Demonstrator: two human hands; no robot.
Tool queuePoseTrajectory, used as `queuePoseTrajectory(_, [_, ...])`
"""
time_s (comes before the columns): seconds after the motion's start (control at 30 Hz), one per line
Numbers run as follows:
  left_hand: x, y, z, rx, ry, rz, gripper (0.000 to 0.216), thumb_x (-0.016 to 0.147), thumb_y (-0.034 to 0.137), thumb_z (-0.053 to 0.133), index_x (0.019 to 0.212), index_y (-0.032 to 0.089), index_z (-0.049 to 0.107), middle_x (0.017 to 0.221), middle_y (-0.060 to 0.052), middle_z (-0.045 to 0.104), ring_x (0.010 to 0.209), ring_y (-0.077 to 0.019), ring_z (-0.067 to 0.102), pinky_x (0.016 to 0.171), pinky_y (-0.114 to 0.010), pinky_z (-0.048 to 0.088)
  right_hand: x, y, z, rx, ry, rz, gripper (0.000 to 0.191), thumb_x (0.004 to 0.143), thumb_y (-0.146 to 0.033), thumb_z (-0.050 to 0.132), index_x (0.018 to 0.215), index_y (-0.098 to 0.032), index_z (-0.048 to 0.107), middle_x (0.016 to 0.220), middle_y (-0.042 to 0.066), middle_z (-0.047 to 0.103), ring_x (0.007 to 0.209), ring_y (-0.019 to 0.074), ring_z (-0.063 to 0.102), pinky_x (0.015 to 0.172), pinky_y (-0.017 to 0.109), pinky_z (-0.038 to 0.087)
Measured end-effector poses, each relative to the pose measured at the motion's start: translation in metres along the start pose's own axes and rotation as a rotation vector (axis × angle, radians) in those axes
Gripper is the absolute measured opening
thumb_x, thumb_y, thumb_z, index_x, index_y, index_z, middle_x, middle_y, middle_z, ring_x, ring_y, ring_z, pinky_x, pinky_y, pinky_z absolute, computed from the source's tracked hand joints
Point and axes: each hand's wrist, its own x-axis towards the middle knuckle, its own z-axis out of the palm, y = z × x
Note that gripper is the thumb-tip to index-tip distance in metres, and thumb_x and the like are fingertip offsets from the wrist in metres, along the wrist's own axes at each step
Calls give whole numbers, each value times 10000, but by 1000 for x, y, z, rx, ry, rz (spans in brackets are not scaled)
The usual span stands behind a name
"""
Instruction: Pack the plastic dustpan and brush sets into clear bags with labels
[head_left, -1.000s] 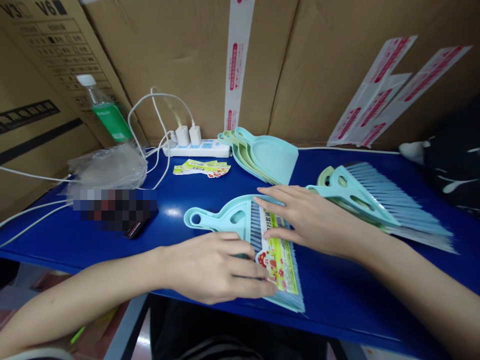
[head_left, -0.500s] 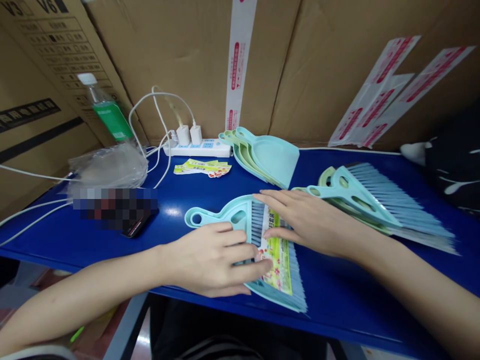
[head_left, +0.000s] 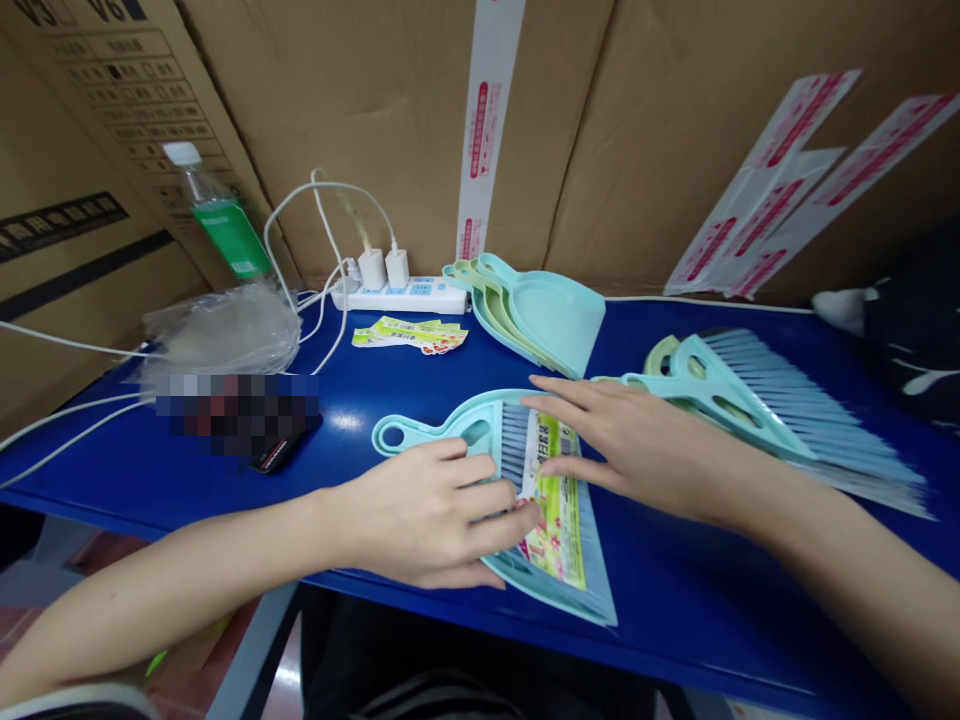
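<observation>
A light-blue dustpan [head_left: 457, 412] lies on the blue table with a matching hand brush [head_left: 513, 445] nested in it. Across the bristles sits a yellow-green printed label [head_left: 559, 500]. My left hand [head_left: 439, 515] lies palm down over the brush, its fingers apart; the index fingertip touches the label's left edge and the thumb is at the dustpan's near rim. Palm down, my right hand [head_left: 637, 445] has spread fingers over the label's far end. The undersides of both hands are hidden.
Behind stand nested blue and green dustpans [head_left: 559, 310]; at right lie stacked hand brushes [head_left: 739, 400]. Loose labels [head_left: 409, 335] lie near a power strip [head_left: 405, 297] with white cables. Left are a clear plastic bag [head_left: 225, 335], a bottle [head_left: 229, 235] and a partly blurred dark object [head_left: 281, 445].
My right hand has shifted slightly right along the label. My left index finger has drawn in a little. The whole view has moved slightly; the dustpan and brush stay in place.
</observation>
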Motion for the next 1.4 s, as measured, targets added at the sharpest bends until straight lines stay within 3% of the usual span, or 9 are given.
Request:
queuePoseTrajectory(0.3, [-1, 0, 0, 50, -57, 7, 411, 944, 479, 491, 1186, 163, 596, 991, -60, 677, 818, -166, 570, 666, -311, 409, 2, -4, -7, 12, 93, -114, 363, 925, -402, 545, 1184, -189, 685, 1261, 172, 651, 1085, 304, 655, 830, 454, 568])
queuePoseTrajectory(0.83, [-1, 0, 2, 3, -16, -7, 395, 944, 470, 501, 1117, 138, 628, 974, -43, 678, 802, -166, 559, 649, -315, 413, 4, -4, -13, -37, 126, -126, 303, 958, -303, 486, 1109, -160, 706, 1160, 145, 703, 1003, 268, 672, 807, 418, 558])
queuePoseTrajectory(1.13, [0, -1, 2, -4, -15, -6, 397, 915, 481, 550, 1117, 148, 633, 943, -33, 663, 778, -165, 545, 623, -318, 407, 3, -8, -8, -70, 84, -45, 389, 923, -479, 517, 929, -146, 718, 802, 104, 677, 718, 220, 637, 604, 340, 508])
queuePoseTrajectory(1.4, [-1, -1, 2, 14, -47, 3, 407, 915, 493, 546, 1141, 162, 617, 972, -42, 652, 802, -162, 558, 618, -315, 411, 4, -9, -6, -76, 90, -66, 430, 947, -498, 460, 966, -150, 712, 764, 82, 651, 673, 194, 607, 595, 315, 470])
